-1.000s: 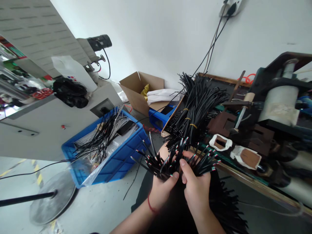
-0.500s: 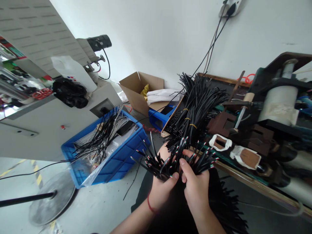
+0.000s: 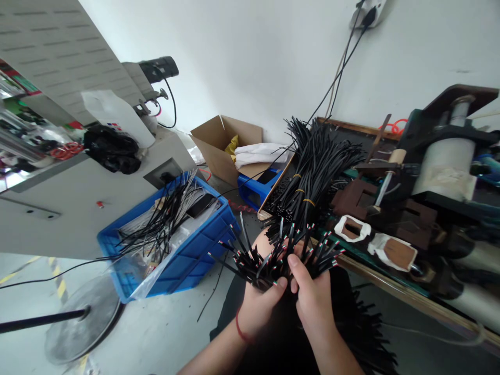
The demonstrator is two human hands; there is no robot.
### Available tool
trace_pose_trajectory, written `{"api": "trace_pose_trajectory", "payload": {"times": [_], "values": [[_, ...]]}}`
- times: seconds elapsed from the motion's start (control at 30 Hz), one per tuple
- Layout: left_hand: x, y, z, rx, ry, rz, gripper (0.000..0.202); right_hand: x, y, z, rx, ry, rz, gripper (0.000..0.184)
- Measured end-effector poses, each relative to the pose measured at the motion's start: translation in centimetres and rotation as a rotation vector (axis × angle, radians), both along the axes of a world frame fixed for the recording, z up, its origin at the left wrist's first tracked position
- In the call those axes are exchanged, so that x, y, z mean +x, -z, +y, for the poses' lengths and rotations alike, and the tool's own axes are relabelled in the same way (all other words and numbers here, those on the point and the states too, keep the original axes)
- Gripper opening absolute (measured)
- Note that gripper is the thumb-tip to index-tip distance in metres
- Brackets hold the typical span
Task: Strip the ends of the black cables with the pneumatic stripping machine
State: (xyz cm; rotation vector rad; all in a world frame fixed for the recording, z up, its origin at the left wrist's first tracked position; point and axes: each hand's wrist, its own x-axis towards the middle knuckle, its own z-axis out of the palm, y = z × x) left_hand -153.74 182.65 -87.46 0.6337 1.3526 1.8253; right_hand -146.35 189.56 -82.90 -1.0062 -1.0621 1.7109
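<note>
Grey machine cabinet, one: standing at my far left, a black plastic bag hanging against it.

Desk, wood-edged, one: running along my right, its near left corner pointing toward my lap.

Blue crate, one: sitting on the floor beside the cabinet, holding loose black and grey strands.

Press with a pale cylinder, one: standing on the desk toward the right edge.

Cardboard box, open, one: resting beyond the desk's left edge, white material spilling over its side.

Tied bundles, black: lying on the desk along its left edge, yellow bands binding them.

Black cables, loose, many: fanning out above my lap, just off the desk's near left corner, both grips holding them.

Left grip, one: clasping the left part of the fan, thumb pressing on top.

Right grip, one: clasping the right part, thumb lying across the strands, just beside the left thumb.

Red cord, one: circling my left wrist.

Cable tips, many: showing red, white and green, mostly pointing away from me.
</note>
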Motion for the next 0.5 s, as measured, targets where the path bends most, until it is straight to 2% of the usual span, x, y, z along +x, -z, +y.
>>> {"api": "trace_pose_trajectory", "payload": {"times": [0.17,0.27,0.37,0.5], "values": [[0.1,-0.2,0.1,-0.011,-0.005,-0.025,0.054,-0.1,0.7,-0.2,-0.021,0.061,-0.016,0.041],[0.1,0.0,0.0,0.028,-0.012,-0.035,0.045,0.1,1.5,-0.2,-0.010,0.085,-0.002,0.040],[0.0,0.6,-0.2,0.032,-0.037,-0.071,0.035,0.7,2.0,-0.2,0.087,0.060,-0.001,0.038],[-0.2,1.8,-0.7,0.025,-0.072,0.002,0.041,2.0,1.6,-0.5,0.246,-0.042,0.074,0.033]]}}
